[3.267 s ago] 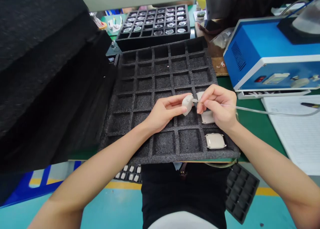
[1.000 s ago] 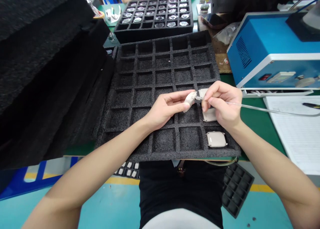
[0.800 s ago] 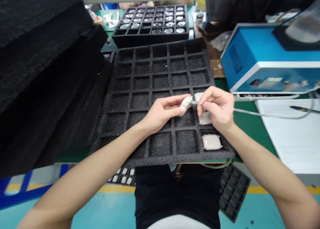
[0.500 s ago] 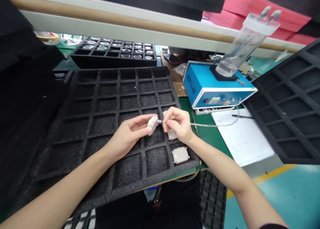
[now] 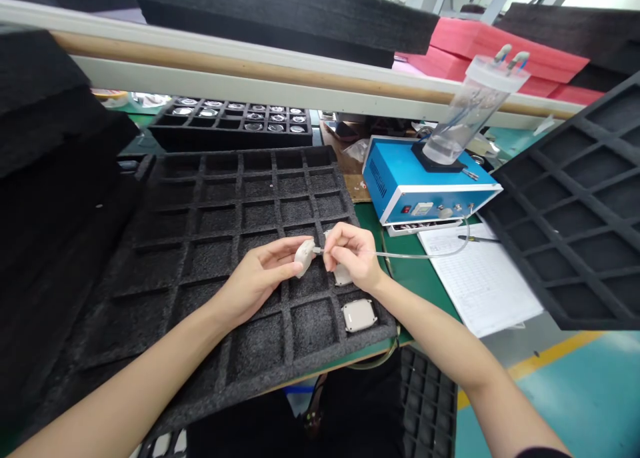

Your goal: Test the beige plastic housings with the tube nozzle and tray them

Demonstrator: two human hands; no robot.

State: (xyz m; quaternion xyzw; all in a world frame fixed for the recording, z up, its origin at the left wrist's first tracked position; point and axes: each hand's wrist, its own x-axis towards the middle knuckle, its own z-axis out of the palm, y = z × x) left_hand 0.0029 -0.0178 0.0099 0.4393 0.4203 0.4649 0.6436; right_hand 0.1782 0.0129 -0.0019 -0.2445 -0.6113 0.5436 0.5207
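My left hand (image 5: 270, 268) pinches a pale watch case (image 5: 304, 257) on edge above a black foam tray (image 5: 313, 355). In my right hand (image 5: 353, 255) is the end of a clear tube (image 5: 415, 255), its tip pointing at the side of the case. I cannot tell whether the tip touches it. Below my right hand, another watch case (image 5: 343, 275) sits partly hidden in a compartment. A further beige watch case (image 5: 359, 315) lies in the near right compartment. The tube runs right to a blue machine (image 5: 435, 185).
A clear cylinder (image 5: 457, 115) stands on the machine. Right of the tray lie a paper sheet (image 5: 475, 281) and a pen (image 5: 477, 239). Stacked black foam (image 5: 60, 178) rises at left, and a tilted foam tray (image 5: 575, 198) at right. Behind stands a tray of watch parts (image 5: 230, 141).
The camera view has tilted up slightly, so the scene sits lower. Both hands keep about the same hold on the watch case and tube.
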